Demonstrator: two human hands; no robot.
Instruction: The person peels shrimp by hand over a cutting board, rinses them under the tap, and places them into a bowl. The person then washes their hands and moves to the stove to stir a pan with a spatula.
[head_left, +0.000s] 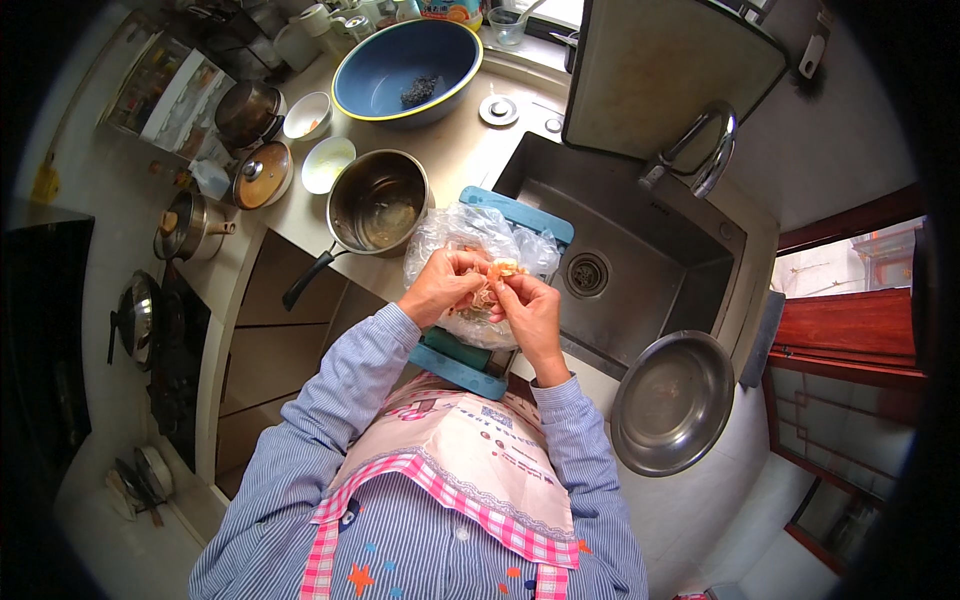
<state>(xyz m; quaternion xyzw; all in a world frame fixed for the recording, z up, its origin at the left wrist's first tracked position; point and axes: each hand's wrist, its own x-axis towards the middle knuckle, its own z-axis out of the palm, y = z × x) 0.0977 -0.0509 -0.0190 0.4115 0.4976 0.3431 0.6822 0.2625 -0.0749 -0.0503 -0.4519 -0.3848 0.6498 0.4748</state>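
My right hand (534, 306) pinches a cooked orange shrimp (502, 268) between thumb and fingers. From the other side, the thumb and fingertips of my left hand (448, 283) close on the same shrimp. A crumpled clear plastic bag (457, 225) lies open just under both hands. Pale shrimp shells and legs (480, 298) show in it, partly hidden by my fingers. The bag rests on a blue plastic rack (517, 212) at the sink's left edge.
Left of the bag stands a steel saucepan (379, 206), its black handle (309, 279) jutting over the counter edge. Behind are two white bowls (328, 165) and a large blue basin (375, 71) holding a scouring pad (420, 91). A steel sink (637, 262) and metal basin (671, 405) lie right.
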